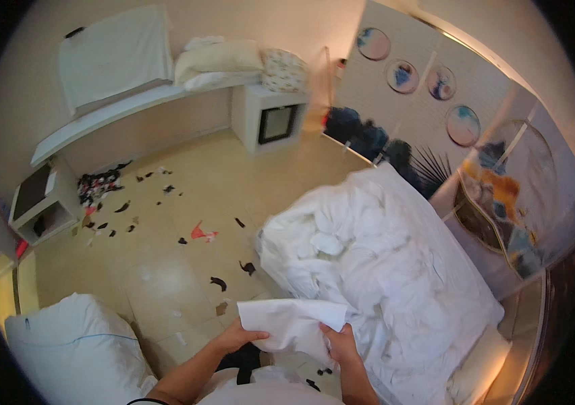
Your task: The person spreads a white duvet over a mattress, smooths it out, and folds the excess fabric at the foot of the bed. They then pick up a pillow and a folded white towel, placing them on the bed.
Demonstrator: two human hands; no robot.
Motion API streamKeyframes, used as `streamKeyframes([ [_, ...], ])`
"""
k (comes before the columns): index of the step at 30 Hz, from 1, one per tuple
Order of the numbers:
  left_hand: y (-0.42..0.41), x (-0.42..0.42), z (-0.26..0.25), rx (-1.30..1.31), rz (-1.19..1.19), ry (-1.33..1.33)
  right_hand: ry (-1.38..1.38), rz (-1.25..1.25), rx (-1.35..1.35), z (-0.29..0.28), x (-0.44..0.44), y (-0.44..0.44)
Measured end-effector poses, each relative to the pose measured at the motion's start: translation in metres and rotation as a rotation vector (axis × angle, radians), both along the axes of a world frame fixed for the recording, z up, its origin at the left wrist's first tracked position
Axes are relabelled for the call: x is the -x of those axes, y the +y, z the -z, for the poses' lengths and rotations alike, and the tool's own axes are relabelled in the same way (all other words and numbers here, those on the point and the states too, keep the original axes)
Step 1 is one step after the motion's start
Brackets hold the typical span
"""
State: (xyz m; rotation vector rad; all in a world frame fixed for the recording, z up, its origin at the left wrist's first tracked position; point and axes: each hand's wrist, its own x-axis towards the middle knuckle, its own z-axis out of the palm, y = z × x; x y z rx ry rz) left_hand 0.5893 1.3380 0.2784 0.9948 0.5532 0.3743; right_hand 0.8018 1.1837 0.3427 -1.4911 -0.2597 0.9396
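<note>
Stretched between my two hands in front of my body is a folded white cloth [290,321]. Its left side is gripped by my left hand [239,335], thumb on top. On the opposite side, my right hand [338,341] pinches the cloth, the thumb pressed on its face. The lower part of the cloth hangs down, and the fingers behind it are hidden. Just beyond my right hand lies a bed [378,253] heaped with crumpled white bedding.
A second white-covered bed [80,349] stands at the lower left. Scraps [100,187] of dark, red and white material litter the tiled floor [166,283]. Pillows [221,61] rest on a wall shelf [110,114], beside a small cabinet [275,121]. A painted wall panel [419,96] rises behind the right bed.
</note>
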Motion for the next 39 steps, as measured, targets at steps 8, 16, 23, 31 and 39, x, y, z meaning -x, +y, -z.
streamKeyframes([
  [8, 0.051, 0.056, -0.059, -0.077, -0.319, 0.115, 0.236, -0.423, -0.188, -0.011, -0.032, 0.096],
  [16, 0.031, 0.095, -0.039, 0.820, -0.648, -0.172, 0.502, -0.799, 0.034, 0.072, 0.013, 0.137],
  [23, -0.055, 0.131, -0.014, 0.490, -0.684, -0.285, 0.572, -0.847, 0.247, 0.048, 0.024, 0.143],
  [31, -0.144, 0.170, 0.043, 0.662, -1.065, -0.276, 0.674, -1.320, 0.451, 0.144, 0.092, 0.124],
  [39, -0.196, 0.268, 0.078, 0.773, -1.309, -0.384, 0.385, -1.726, 0.443, 0.140, 0.237, 0.173],
])
